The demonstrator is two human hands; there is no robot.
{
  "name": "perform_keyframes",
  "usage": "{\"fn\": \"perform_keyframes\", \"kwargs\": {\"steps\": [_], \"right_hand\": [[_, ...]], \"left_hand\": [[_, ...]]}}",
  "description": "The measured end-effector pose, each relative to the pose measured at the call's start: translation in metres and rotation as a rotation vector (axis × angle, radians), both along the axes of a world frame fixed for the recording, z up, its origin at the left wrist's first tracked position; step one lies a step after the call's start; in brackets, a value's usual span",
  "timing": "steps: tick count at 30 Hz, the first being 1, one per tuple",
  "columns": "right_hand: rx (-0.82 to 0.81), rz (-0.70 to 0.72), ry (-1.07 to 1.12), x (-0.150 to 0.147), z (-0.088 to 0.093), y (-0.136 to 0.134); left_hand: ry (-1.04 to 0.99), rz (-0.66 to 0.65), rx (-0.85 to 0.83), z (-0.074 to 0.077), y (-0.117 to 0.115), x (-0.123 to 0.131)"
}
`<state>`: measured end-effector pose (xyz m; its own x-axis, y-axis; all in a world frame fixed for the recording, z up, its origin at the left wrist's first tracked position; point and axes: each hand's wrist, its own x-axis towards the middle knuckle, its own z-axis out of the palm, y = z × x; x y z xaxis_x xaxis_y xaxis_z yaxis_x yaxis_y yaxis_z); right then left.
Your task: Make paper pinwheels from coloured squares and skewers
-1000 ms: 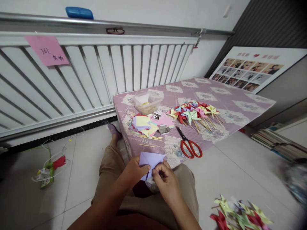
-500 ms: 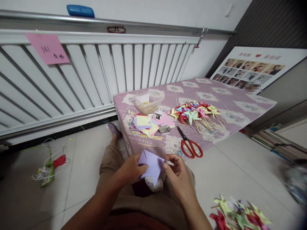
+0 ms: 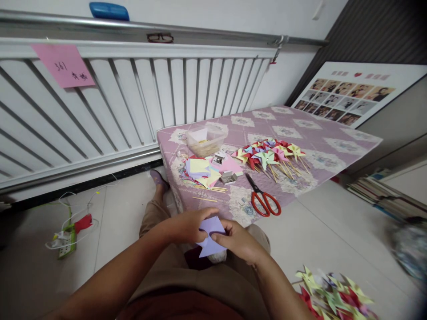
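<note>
So both hands are on one piece of purple paper [image 3: 214,226], held up over the lap right by the near edge of the bench [image 3: 238,202]. The left hand [image 3: 189,226] is clamped on its left side, thumb on top, and the right hand [image 3: 243,241] pinches the right side, thumb across the face and fingers behind. A pointed corner pokes out at the bottom.

On the bench, red-handled scissors [image 3: 256,190] lie just beyond the right hand. Left of them there's a small grey box [image 3: 228,178], a messy paper stack [image 3: 199,168] and a few thin sticks [image 3: 213,189], with a clear plastic tub [image 3: 211,148] behind. A heap of finished pinwheels [image 3: 266,158] sits farther back, and more pinwheels [image 3: 334,298] are down at lower right.
</note>
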<state>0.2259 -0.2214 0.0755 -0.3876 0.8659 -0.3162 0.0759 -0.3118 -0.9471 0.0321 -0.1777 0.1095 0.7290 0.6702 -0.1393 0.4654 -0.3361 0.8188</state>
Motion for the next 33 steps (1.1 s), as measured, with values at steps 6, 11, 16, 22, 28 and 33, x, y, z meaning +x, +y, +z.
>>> {"fn": "perform_keyframes", "kwargs": {"steps": [6,11,16,22,28,33], "right_hand": [[0.002,-0.028,-0.061,-0.006,-0.007,-0.001],[0.007,-0.109,-0.085,-0.011,-0.011,-0.001],[0.007,-0.266,-0.088,-0.016,-0.017,-0.001],[-0.040,-0.525,-0.023,-0.020,-0.021,0.000],[-0.058,-0.561,0.028,-0.021,-0.024,0.001],[-0.060,-0.568,0.043,-0.022,-0.022,-0.001]], "left_hand": [[0.024,-0.059,0.029,-0.003,0.007,0.003],[0.054,-0.090,0.025,-0.002,0.012,0.003],[-0.128,0.091,-0.103,-0.011,0.019,-0.001],[-0.652,0.698,-0.369,-0.034,0.006,-0.002],[-0.744,0.442,-0.683,-0.046,-0.021,0.014],[-0.625,0.485,-0.625,-0.047,-0.018,0.020]]}}
